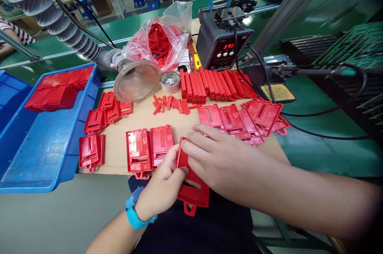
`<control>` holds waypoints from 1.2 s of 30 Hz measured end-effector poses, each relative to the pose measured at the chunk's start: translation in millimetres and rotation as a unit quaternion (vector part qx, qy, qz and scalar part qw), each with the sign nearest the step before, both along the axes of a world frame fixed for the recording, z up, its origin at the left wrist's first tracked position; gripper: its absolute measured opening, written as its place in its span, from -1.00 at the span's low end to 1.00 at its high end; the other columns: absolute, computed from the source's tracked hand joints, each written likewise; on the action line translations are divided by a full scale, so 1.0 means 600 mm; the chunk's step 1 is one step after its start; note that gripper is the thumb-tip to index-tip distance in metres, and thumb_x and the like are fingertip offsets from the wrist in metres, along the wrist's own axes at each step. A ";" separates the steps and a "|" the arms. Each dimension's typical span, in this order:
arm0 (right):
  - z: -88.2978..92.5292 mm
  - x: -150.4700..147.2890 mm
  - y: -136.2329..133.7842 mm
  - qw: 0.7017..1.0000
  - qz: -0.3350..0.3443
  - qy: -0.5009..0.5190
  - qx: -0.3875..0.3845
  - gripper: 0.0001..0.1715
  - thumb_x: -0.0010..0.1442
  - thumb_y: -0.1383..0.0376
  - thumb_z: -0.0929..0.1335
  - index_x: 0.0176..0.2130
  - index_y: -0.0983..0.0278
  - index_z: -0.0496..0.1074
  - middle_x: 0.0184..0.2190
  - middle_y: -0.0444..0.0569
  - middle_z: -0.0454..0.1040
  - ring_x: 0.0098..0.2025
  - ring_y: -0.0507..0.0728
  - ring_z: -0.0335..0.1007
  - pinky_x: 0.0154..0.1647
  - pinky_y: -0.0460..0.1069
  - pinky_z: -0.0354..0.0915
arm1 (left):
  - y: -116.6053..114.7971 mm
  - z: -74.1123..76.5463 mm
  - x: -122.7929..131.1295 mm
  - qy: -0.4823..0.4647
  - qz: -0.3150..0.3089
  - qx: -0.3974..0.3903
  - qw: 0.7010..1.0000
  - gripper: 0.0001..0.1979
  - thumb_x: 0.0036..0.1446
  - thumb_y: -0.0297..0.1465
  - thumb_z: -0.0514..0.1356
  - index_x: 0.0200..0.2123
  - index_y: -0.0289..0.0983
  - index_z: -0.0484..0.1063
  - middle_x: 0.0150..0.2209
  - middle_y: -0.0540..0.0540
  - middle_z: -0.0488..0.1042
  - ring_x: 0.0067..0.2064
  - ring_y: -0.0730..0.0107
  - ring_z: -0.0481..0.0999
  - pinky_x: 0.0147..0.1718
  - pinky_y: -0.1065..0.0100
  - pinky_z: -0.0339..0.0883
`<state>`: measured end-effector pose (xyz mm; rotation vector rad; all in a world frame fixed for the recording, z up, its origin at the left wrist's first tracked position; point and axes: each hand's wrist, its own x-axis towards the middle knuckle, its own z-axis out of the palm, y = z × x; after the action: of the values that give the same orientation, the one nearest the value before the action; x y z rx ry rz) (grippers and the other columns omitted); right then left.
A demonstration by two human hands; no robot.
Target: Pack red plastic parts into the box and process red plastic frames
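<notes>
A red plastic case half [193, 194] with a slot and a small loop at its near end is held over the table's front edge, above my lap. My left hand [163, 188] grips its left side, thumb on the inner face. My right hand [212, 154] curls over its upper right part; its fingertips hide what they touch. Just beyond lie two groups of similar red case halves [138, 150], [162, 144]. More red case halves [235, 120] lie fanned out behind my right hand. Small red strips [170, 103] are scattered farther back.
A blue bin [32, 146] with stacked red parts stands left. A fume hose hood [137, 81], solder tin [170, 81], bag of red pieces [163, 42] and soldering station [224, 42] line the back. Standing red parts [209, 84] form a row. Cables [323, 116] cross the right side.
</notes>
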<state>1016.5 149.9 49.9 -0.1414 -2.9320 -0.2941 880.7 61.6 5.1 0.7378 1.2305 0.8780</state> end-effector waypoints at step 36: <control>-0.060 0.042 -0.002 0.844 -0.288 0.292 -0.345 -0.43 0.15 0.16 0.32 0.09 0.32 0.17 -0.10 0.16 0.37 -0.11 0.21 0.35 -0.14 0.12 0.32 | -0.006 -0.011 0.011 -0.037 0.057 0.019 0.997 -0.50 0.15 -0.34 0.10 0.15 -0.17 0.05 -0.01 -0.14 0.40 -0.23 0.28 0.55 -0.30 0.29 0.48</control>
<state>1041.7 148.7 14.1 -1.0149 -2.1709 0.6398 887.2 57.8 -1.6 0.6646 1.2022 1.0174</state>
